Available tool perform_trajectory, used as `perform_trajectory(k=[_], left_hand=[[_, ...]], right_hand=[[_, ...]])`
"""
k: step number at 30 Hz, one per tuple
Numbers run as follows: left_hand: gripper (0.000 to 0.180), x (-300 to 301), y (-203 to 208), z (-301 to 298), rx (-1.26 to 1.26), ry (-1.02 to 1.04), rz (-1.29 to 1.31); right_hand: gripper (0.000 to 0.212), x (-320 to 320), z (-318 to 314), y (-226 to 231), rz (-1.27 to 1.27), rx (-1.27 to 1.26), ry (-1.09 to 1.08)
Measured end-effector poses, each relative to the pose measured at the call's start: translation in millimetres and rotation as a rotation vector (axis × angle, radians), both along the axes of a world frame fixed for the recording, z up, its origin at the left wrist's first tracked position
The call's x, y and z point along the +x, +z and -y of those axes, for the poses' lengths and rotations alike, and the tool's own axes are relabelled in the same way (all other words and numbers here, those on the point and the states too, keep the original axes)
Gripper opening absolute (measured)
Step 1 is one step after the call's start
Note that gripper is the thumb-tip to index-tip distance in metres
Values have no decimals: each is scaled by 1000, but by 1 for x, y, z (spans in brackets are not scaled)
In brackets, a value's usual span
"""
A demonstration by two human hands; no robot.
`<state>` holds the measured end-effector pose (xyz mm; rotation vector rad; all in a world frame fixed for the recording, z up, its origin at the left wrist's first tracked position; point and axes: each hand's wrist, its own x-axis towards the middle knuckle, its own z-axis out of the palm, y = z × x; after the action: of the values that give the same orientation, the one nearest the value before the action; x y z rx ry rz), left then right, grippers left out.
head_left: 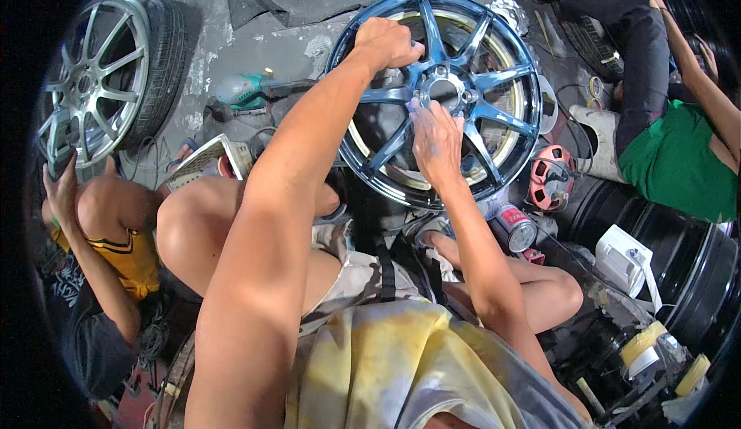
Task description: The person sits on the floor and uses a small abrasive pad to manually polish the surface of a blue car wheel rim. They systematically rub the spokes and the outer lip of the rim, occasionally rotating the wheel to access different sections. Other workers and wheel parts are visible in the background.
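One blue wheel (pixel 488 81) | face, axis toward viewer | left hand (pixel 386 43) curled, right hand (pixel 438 142) bent: grips unclear

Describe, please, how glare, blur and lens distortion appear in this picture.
Head view: white glare streaks the glossy blue wheel; head view: the left hand and right hand show no obvious motion blur; head view: the fisheye lens leaves black corners, with the silver wheel near its dark left rim.
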<state>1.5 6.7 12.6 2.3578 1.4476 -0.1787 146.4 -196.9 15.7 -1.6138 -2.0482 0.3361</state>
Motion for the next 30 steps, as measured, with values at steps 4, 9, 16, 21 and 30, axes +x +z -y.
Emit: perform_trajectory(k=[4,9,16,21,30], left_hand=[[68,-2,-4,-4,15,24,-26],[68,3,1,1,1,-1,-9],[67,-1,0,2,15,-1,-21],[64,1,3,1,-23,31,-53],[67,-3,0,0,-2,30,-11]], right_hand=[[32,1,9,11,5,-67,5],[32,-1,-5,6,25,-3,12],[32,1,17,13,61,-62,-24],[33,9,7,6,-3,-95,-10],[32,2,6,7,8,-109,-69]])
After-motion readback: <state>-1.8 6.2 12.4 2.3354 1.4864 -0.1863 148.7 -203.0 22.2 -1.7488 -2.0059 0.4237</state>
